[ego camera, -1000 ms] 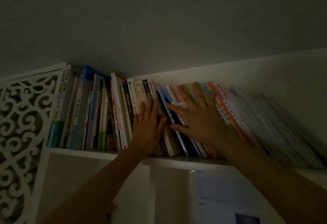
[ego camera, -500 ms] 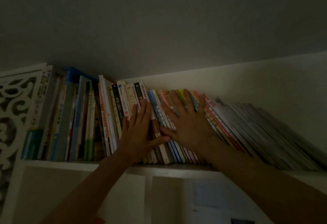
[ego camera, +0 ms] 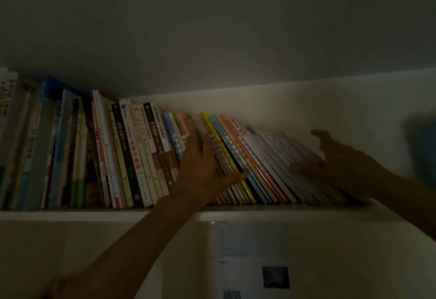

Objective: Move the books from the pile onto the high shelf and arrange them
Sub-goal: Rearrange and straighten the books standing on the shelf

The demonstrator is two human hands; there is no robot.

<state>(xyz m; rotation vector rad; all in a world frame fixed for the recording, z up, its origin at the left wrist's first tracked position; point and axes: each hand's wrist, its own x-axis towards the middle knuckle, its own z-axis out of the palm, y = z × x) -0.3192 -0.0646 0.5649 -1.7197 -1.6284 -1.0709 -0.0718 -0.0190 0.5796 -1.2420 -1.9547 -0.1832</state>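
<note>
Left hand (ego camera: 203, 169) flat, fingers straight, pressing slanted thin books (ego camera: 236, 157) | right hand (ego camera: 339, 164) blurred, grip unclear, nearer pale books (ego camera: 283, 164) | spines lean toward 11 o'clock on high shelf (ego camera: 70, 215)

Two bare forearms with no sleeves in view, left hand (ego camera: 203, 169) at centre of the frame, no ring or watch visible, right hand (ego camera: 339, 164) at right of the frame, motion-blurred, details lost in dim light
</note>
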